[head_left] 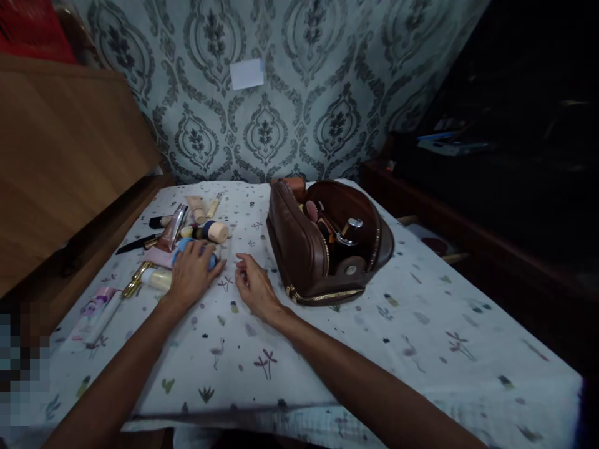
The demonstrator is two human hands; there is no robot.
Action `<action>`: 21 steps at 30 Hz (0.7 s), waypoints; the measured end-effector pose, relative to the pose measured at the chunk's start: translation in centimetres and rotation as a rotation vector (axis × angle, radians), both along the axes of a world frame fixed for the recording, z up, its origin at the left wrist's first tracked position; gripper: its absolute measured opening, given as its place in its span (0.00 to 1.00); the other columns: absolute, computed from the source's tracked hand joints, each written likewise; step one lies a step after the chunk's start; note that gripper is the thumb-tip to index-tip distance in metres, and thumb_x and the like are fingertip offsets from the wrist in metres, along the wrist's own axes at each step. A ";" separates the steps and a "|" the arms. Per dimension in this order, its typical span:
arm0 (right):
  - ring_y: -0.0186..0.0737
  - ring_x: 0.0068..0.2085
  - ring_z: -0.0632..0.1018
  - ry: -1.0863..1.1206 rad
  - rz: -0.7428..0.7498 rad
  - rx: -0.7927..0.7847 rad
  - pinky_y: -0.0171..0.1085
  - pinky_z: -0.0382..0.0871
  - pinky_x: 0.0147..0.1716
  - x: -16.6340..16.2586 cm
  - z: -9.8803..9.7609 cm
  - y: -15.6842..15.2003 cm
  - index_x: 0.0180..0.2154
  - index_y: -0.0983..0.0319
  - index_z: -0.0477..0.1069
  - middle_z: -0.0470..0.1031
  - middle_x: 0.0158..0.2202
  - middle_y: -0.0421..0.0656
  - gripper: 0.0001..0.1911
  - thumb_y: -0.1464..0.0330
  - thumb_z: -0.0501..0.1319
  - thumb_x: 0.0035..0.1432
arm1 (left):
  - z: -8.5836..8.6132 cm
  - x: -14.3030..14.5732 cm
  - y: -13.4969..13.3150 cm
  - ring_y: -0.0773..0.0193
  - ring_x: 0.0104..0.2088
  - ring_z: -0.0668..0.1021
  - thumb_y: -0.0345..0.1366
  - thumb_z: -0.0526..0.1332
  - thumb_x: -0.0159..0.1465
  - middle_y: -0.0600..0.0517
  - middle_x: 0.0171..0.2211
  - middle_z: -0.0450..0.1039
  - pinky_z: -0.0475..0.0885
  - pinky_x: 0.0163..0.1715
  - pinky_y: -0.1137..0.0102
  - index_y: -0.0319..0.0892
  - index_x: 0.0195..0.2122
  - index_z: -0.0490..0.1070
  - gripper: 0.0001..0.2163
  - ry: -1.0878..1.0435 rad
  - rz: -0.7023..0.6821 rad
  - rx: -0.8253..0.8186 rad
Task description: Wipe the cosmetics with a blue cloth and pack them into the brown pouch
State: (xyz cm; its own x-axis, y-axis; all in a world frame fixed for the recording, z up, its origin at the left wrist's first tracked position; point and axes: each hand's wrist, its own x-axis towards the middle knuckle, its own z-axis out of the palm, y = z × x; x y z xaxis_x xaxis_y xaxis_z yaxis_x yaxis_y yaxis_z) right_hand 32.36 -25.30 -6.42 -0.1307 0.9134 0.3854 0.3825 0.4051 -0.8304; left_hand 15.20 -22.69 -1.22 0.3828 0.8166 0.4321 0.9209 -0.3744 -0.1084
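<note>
My left hand [193, 273] lies over a small blue object [180, 251] on the patterned tablecloth [327, 349], fingers curved round it. My right hand [255, 288] rests on the cloth just left of an open brown cosmetic bag [299, 249], its fingers curled loosely with nothing visible in them. Inside the bag stand a silver-capped bottle [350, 232] and other cosmetics. Several tubes and sticks lie by my left hand: a cream tube with a dark band [211, 231], a silver tube [175, 226], a beige tube [196, 209], a black pencil [135, 244].
A wooden board [60, 156] leans at the left. A pink and white tube [96, 315] lies near the cloth's left edge. Patterned wallpaper with a white note [246, 73] is behind. A dark shelf [468, 206] runs along the right.
</note>
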 end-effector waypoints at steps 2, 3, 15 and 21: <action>0.41 0.41 0.77 0.003 0.009 0.009 0.43 0.74 0.45 0.0 0.0 0.0 0.56 0.61 0.64 0.75 0.44 0.48 0.22 0.75 0.54 0.60 | -0.1 0.1 -0.2 0.41 0.50 0.71 0.49 0.58 0.67 0.36 0.49 0.72 0.70 0.47 0.53 0.37 0.46 0.73 0.18 0.013 0.115 0.009; 0.41 0.41 0.77 0.002 0.013 0.011 0.43 0.74 0.45 0.0 0.0 -0.1 0.55 0.61 0.65 0.75 0.44 0.48 0.22 0.74 0.54 0.60 | -0.1 0.3 -0.3 0.41 0.50 0.71 0.49 0.59 0.66 0.36 0.49 0.71 0.70 0.47 0.52 0.37 0.47 0.72 0.19 0.020 0.144 -0.012; 0.47 0.50 0.75 -0.045 -0.039 0.027 0.48 0.71 0.53 0.7 0.1 0.9 0.54 0.65 0.66 0.73 0.49 0.53 0.22 0.74 0.55 0.57 | 0.5 -0.9 -1.1 0.54 0.49 0.74 0.28 0.53 0.57 0.47 0.45 0.75 0.70 0.52 0.58 0.43 0.41 0.71 0.13 -0.477 -0.481 -0.372; 0.49 0.58 0.71 -0.131 0.025 0.021 0.52 0.64 0.61 1.5 0.0 1.3 0.61 0.65 0.62 0.70 0.57 0.55 0.31 0.76 0.55 0.55 | 0.0 -1.3 -0.7 0.55 0.52 0.75 0.28 0.53 0.53 0.49 0.47 0.75 0.68 0.56 0.60 0.42 0.47 0.71 0.20 -0.893 -0.354 -0.367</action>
State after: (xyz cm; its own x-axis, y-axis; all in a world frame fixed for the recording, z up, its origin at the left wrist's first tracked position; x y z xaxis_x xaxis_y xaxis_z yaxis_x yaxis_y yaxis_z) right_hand 33.85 -23.98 -6.46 -0.2037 0.9010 0.3830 0.4765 0.4329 -0.7652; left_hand 13.93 -23.35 -1.21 0.2882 0.8586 0.4239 0.4398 -0.5119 0.7379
